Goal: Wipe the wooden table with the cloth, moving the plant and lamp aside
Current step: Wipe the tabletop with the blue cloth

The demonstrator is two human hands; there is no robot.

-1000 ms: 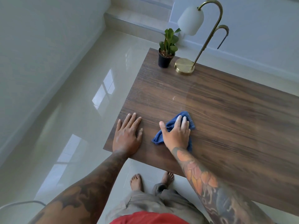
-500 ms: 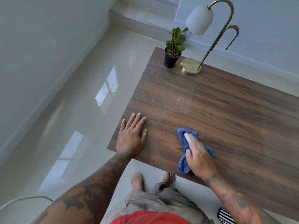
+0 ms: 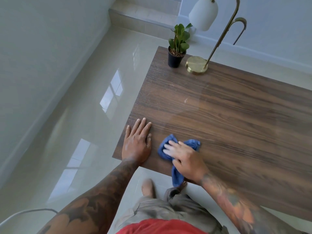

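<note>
A blue cloth point(image 3: 177, 176) lies crumpled at the near edge of the wooden table point(image 3: 236, 115), one end hanging over the edge. My right hand point(image 3: 184, 159) presses flat on it with straight, blurred fingers pointing left. Beside it, my left hand point(image 3: 136, 142) rests palm down on the near left corner of the table, fingers spread, holding nothing. A small green plant in a black pot point(image 3: 175, 56) stands at the far left corner. Right next to the plant stands a brass lamp point(image 3: 196, 65) with a round base, curved stem and white shade.
The table's left edge drops to a glossy tiled floor point(image 3: 84, 115). A step point(image 3: 140, 16) and a white wall lie beyond the table. My bare feet stand under the near edge. A thin white curved bar point(image 3: 25, 213) shows at the bottom left.
My right hand has swept the cloth leftward along the near edge, close to my left hand. My left hand has stayed planted on the corner. Plant and lamp have not moved.
</note>
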